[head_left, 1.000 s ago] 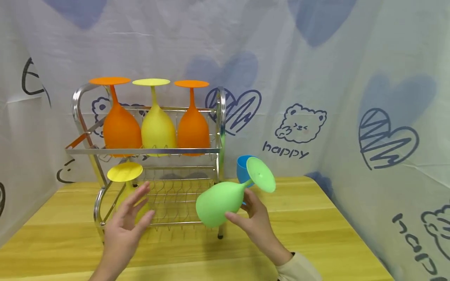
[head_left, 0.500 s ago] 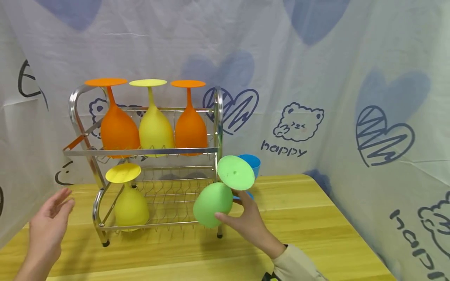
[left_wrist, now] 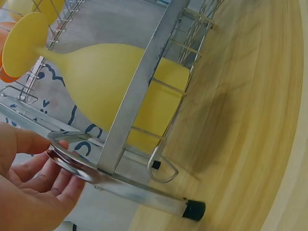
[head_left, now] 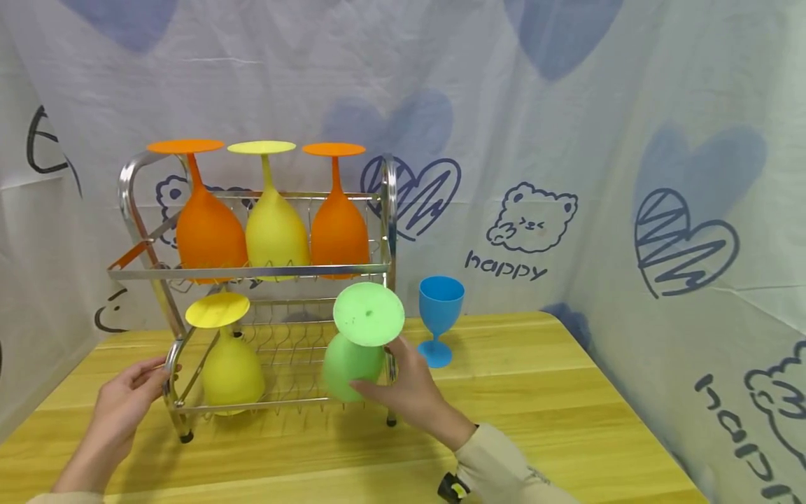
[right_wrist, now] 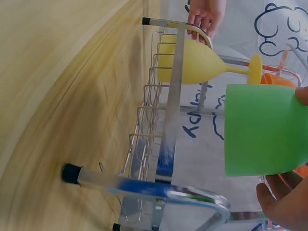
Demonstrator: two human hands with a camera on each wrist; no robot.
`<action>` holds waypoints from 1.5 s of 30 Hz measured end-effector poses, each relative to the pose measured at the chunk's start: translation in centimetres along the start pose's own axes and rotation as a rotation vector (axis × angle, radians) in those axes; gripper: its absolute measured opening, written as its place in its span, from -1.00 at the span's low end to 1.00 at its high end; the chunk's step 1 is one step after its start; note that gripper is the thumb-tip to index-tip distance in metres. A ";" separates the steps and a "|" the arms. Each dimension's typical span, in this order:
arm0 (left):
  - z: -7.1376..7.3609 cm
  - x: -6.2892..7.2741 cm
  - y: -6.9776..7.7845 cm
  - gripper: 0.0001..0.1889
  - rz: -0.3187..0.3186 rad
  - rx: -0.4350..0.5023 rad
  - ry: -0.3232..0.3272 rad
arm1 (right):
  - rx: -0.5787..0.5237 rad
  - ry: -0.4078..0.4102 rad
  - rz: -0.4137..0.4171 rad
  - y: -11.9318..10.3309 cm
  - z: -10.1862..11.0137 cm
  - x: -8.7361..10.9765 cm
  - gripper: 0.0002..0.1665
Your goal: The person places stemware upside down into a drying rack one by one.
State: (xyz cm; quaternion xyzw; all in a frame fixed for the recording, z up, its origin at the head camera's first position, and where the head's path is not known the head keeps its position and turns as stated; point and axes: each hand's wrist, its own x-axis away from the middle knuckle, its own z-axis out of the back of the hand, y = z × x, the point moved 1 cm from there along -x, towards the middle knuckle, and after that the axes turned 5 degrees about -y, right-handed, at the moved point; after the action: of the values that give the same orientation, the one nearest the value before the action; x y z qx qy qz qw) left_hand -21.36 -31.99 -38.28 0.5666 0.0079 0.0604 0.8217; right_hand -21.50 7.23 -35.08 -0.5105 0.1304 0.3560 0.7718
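Note:
My right hand (head_left: 412,388) grips a green plastic goblet (head_left: 354,367) by its bowl, foot up and mouth down. In the head view the goblet overlaps the right end of the lower tier of a metal dish rack (head_left: 252,271); the right wrist view shows its bowl (right_wrist: 264,130) above that tier's wires. At the rack's left side, my left hand (head_left: 126,399) pinches the bent side tube (left_wrist: 72,163) between thumb and fingers. Close beside it, a yellow goblet (head_left: 233,371) stands upside down in the lower tier.
On the upper tier stand two orange goblets (head_left: 210,234) (head_left: 340,234) and a pale yellow goblet (head_left: 277,231), all inverted. A blue goblet (head_left: 441,308) stands upright on the wooden table (head_left: 535,406) right of the rack. A printed curtain (head_left: 535,140) hangs behind.
My right hand has carried the green goblet left toward the lower tier, turning its foot upward. The left hand moved left, away from the yellow goblet, then took hold of the rack's side tube.

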 end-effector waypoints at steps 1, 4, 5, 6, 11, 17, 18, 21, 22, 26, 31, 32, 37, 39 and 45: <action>-0.1 0.0 -0.1 -0.33 -0.010 0.005 0.007 | 0.000 -0.009 0.002 0.0 -0.2 -0.2 -0.09; -0.3 0.0 -0.3 -0.40 -0.023 0.027 0.049 | 0.003 -0.035 -0.001 0.2 -1.0 -0.8 -0.09; -0.3 0.0 -0.3 -0.43 -0.031 0.029 0.060 | 0.001 -0.040 -0.007 0.3 -1.2 -1.0 -0.10; -0.3 0.0 -0.4 -0.46 -0.041 0.038 0.066 | -0.002 -0.045 -0.016 0.3 -1.4 -1.1 -0.10; -0.5 0.1 -0.9 -0.53 -0.158 0.000 0.081 | -0.005 -0.067 -0.109 0.6 -2.5 -2.1 -0.10; -0.6 0.1 -1.2 -0.53 -0.219 -0.053 0.086 | 0.021 -0.098 -0.207 0.9 -4.0 -3.3 -0.10; -0.6 0.1 -1.2 -0.52 -0.219 -0.053 0.085 | 0.029 -0.106 -0.207 0.9 -4.3 -3.5 -0.11; -0.4 0.0 -1.3 -0.52 -0.220 -0.043 0.072 | 0.064 -0.128 -0.212 1.0 -5.1 -4.1 -0.11; -0.4 0.0 -1.4 -0.53 -0.218 -0.035 0.069 | 0.079 -0.136 -0.221 1.0 -5.4 -4.3 -0.10; -0.4 0.1 -1.4 -0.55 -0.232 -0.033 0.076 | 0.119 -0.174 -0.248 1.2 -6.5 -4.9 -0.09; -0.6 0.1 -1.1 -0.52 -0.262 -0.119 0.119 | 0.113 -0.186 -0.295 1.6 -7.4 -5.4 -0.04; -0.7 0.1 -1.1 -0.51 -0.264 -0.134 0.126 | 0.110 -0.184 -0.306 1.6 -7.6 -5.5 -0.03; -0.8 0.3 -1.1 -0.51 -0.260 -0.146 0.142 | 0.128 -0.183 -0.297 2.0 -8.1 -5.9 -0.05; -0.8 0.3 -1.1 -0.52 -0.261 -0.140 0.143 | 0.137 -0.191 -0.277 2.3 -8.4 -6.0 -0.05; -0.8 0.3 -1.3 -0.52 -0.264 -0.142 0.148 | 0.113 -0.215 -0.279 3.1 -9.3 -6.2 -0.07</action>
State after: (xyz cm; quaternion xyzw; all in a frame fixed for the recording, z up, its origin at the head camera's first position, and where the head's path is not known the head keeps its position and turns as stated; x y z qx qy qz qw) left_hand -21.05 -31.71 -39.74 0.4950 0.1386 -0.0062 0.8577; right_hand -26.55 -2.82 -37.91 -0.4385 -0.0055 0.2901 0.8506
